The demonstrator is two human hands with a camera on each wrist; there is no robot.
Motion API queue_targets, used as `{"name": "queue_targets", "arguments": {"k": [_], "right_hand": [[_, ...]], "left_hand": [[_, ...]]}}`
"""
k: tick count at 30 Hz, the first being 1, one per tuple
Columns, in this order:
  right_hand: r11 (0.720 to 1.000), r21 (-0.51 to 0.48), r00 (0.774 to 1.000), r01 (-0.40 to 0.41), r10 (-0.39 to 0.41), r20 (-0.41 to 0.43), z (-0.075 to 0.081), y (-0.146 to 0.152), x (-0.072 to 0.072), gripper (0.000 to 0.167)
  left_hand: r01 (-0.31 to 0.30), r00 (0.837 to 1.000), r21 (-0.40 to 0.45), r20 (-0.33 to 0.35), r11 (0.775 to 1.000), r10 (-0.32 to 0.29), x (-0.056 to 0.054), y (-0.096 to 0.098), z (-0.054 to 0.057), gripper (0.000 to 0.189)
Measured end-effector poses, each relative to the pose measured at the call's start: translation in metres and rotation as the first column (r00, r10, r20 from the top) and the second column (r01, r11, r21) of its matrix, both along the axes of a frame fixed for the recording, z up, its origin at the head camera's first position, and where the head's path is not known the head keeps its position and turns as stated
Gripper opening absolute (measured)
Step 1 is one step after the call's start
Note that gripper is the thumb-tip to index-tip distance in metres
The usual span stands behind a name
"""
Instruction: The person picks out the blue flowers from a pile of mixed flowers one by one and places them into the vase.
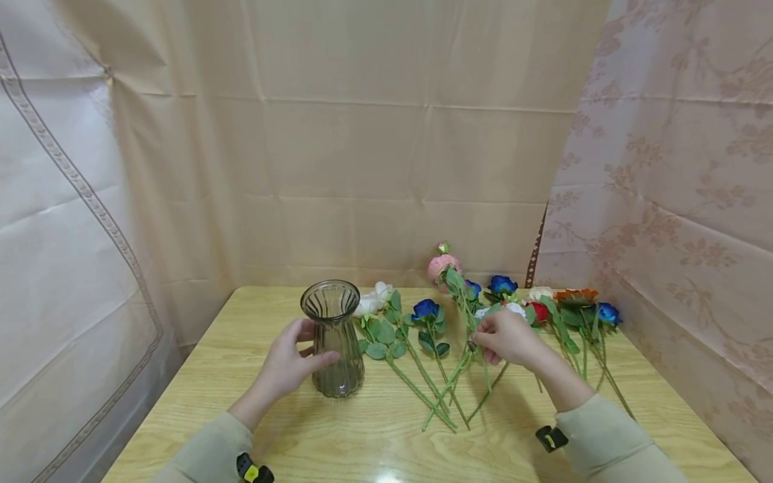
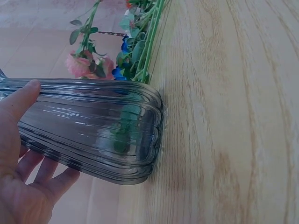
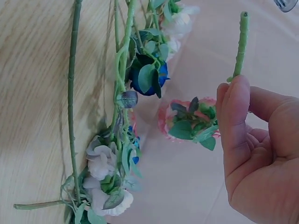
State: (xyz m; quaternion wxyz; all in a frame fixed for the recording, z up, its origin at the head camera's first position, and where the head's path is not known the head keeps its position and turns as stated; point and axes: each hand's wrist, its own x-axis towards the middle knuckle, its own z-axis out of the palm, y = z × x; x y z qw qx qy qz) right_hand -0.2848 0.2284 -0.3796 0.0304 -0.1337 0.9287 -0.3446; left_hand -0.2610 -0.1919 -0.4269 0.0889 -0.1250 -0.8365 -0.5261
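Left hand (image 1: 284, 359) wraps a glass vase (image 1: 339, 359), thumb across its near side and fingers round the left, below the flared rim; the forearm comes up from the lower left. Right hand (image 1: 507, 339) pinches a green stem (image 3: 240, 46) between thumb and fingertips, other fingers folded toward the palm; its forearm slants in from the lower right. The stem's pink flower (image 1: 443, 267) is raised, bloom away from the person; the smoky grey, ribbed vase stands upright on a wooden table (image 1: 374, 449), left of the right hand; beside the vase lie white flowers (image 1: 374, 300) and a blue rose (image 1: 425, 309); further right, a red flower (image 1: 537, 312) and an orange flower (image 1: 576, 296); behind hangs a beige curtain (image 1: 362, 147).
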Motion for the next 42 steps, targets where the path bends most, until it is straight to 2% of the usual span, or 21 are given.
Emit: {"name": "queue_targets", "arguments": {"k": [3, 7, 16, 24, 34, 42], "right_hand": [[1.0, 0.008, 0.999, -0.026, 0.026, -0.032, 0.001, -0.002, -0.001, 0.021], [0.999, -0.003, 0.999, -0.039, 0.039, -0.034, 0.002, -0.008, -0.001, 0.016], [0.997, -0.041, 0.998, -0.059, 0.059, 0.008, -0.001, -0.031, -0.002, 0.011], [0.992, -0.021, 0.991, -0.128, 0.127, -0.047, -0.011, -0.052, -0.002, 0.012], [0.977, -0.011, 0.977, -0.212, 0.212, -0.04, -0.026, -0.07, -0.004, 0.012], [0.971, 0.03, 0.971, -0.238, 0.238, -0.02, -0.039, -0.081, -0.003, 0.015]], "left_hand": [[0.0, 1.0, -0.003, -0.003, 1.0, 0.0, -0.001, 0.0, 0.0, 0.068], [-0.001, 1.0, -0.007, -0.002, 1.0, 0.001, -0.001, 0.0, -0.001, 0.068], [-0.001, 1.0, -0.009, -0.002, 1.0, 0.001, -0.001, 0.0, -0.001, 0.069], [0.003, 1.0, -0.012, -0.012, 1.0, -0.003, -0.001, 0.0, -0.001, 0.068], [0.002, 1.0, -0.005, -0.01, 1.0, -0.002, -0.001, 0.0, 0.0, 0.066], [0.003, 1.0, -0.006, -0.011, 1.0, -0.003, -0.001, 0.0, -0.001, 0.065]]}}
